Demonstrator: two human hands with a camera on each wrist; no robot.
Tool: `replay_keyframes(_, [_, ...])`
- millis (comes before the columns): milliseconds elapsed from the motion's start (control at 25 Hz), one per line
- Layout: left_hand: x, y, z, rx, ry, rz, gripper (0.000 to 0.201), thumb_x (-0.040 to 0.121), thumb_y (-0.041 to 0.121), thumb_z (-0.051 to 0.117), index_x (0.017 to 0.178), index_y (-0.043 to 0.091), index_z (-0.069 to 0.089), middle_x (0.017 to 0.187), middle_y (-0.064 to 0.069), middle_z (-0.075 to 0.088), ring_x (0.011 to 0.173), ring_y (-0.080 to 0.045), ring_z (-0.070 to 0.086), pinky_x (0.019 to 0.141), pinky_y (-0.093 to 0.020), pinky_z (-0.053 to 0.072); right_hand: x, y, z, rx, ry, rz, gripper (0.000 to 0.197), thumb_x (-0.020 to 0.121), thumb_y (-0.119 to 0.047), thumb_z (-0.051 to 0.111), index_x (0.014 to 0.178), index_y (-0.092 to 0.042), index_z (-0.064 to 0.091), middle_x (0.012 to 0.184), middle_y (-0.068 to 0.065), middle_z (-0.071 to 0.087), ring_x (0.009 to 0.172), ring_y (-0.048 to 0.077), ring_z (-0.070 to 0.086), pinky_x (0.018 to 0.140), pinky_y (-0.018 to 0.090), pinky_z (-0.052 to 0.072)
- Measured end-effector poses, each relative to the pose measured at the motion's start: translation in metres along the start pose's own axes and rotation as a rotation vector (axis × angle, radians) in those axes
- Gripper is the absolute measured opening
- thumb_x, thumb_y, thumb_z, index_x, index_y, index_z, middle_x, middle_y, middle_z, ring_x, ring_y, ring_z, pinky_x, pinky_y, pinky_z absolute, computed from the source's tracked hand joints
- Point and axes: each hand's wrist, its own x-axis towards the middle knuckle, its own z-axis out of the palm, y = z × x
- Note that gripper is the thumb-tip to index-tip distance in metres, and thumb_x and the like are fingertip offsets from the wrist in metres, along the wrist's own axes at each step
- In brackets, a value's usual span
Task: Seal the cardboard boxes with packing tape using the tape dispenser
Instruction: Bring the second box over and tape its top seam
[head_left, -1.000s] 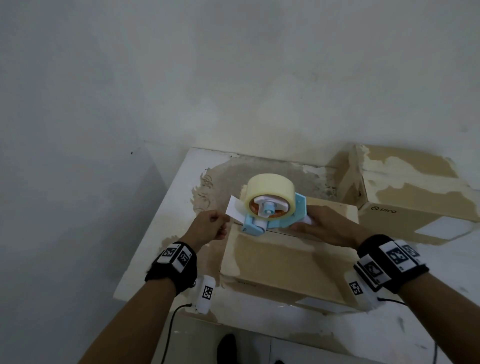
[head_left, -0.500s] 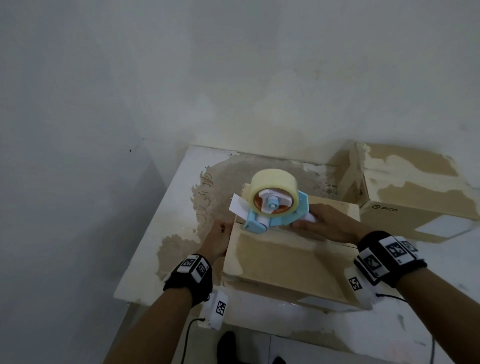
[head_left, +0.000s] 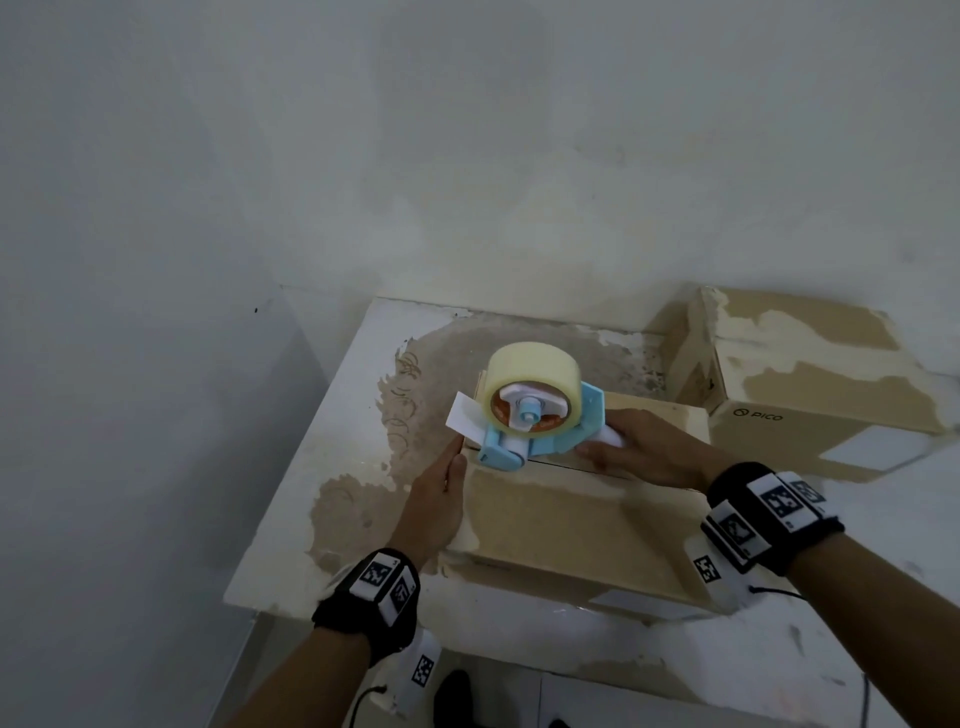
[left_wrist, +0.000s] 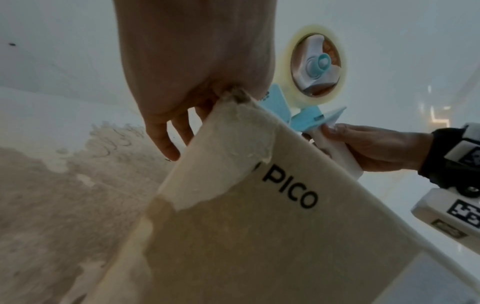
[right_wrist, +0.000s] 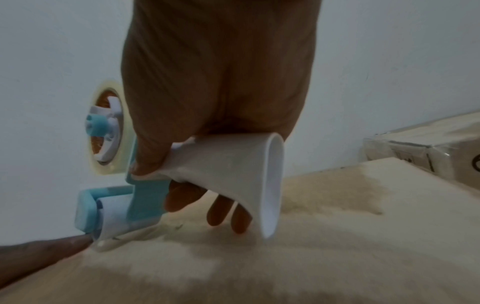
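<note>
held the tape dispenser (head_left: 540, 421) by its white handle, right hand (head_left: 644, 452) wrapped round it. sat at the left end of the near box (head_left: 571, 519), about 12 o'clock on the worktop (head_left: 311, 519). pressed flat against the box's left side, at 9 o'clock: left hand (head_left: 436, 504), fingers straight. looked like the very start of taping. next, probably: stick the loose tape end (head_left: 465, 418) down, then pull toward 3 o'clock along the seam.
</note>
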Motion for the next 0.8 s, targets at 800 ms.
replay_keyframes(800, [0.010,0.010,0.000,-0.146,0.043,-0.107,0.039,0.104,0.027,0.027,0.140,0.024,0.042,0.121,0.008,0.050,0.106,-0.010,0.047,0.086,-0.023,0.034,0.000,0.004,0.007,-0.091,-0.081,-0.024,0.033,0.098,-0.038,0.050,0.127,-0.021,0.055,0.113,-0.005,0.063,0.092,0.011,0.057,0.081,0.025,0.041])
